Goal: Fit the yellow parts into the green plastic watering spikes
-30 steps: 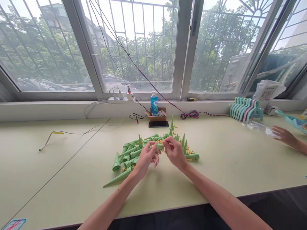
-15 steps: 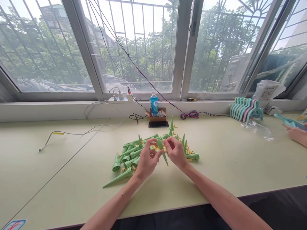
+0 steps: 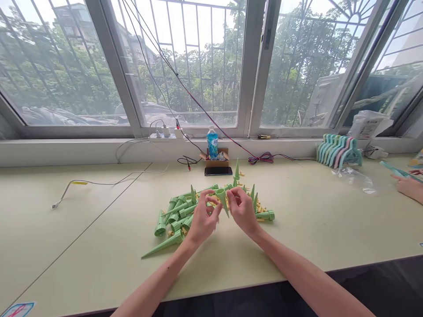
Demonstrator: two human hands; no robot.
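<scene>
Left hand (image 3: 203,220): fingers curled, thumb and forefinger pinched on the spike's wide end.
Right hand (image 3: 243,210): fingertips closed on the same spike from the other side.
Spike (image 3: 222,200): one, green plastic, held between both hands just above the pile, wide cup up, point slanting down toward the person.
Pile of spikes (image 3: 180,212): green, lying crossed behind and left of the hands; too tangled to count. At least three stand point up.
Yellow bits (image 3: 261,208): many small pieces scattered among the spikes; not countable.
Table (image 3: 99,246): pale green top, long, set against the window wall.
Phone (image 3: 218,171): one, dark, flat, beyond the pile.
Box (image 3: 217,162): one, small cardboard, open, behind the phone.
Bottle (image 3: 212,142): one, blue label, standing at the box.
White cable (image 3: 99,182): one, trailing left across the table.
Hangers (image 3: 339,150): one pastel stack, far right.
Plastic bag (image 3: 356,178): one, clear, near the hangers.
Co-worker's hand (image 3: 409,187): one, at the right edge.
Window (image 3: 198,66): barred panes, trees outside.
Change: half a second ago the spike's point reached lower and further right; it now sits higher and more upright.
</scene>
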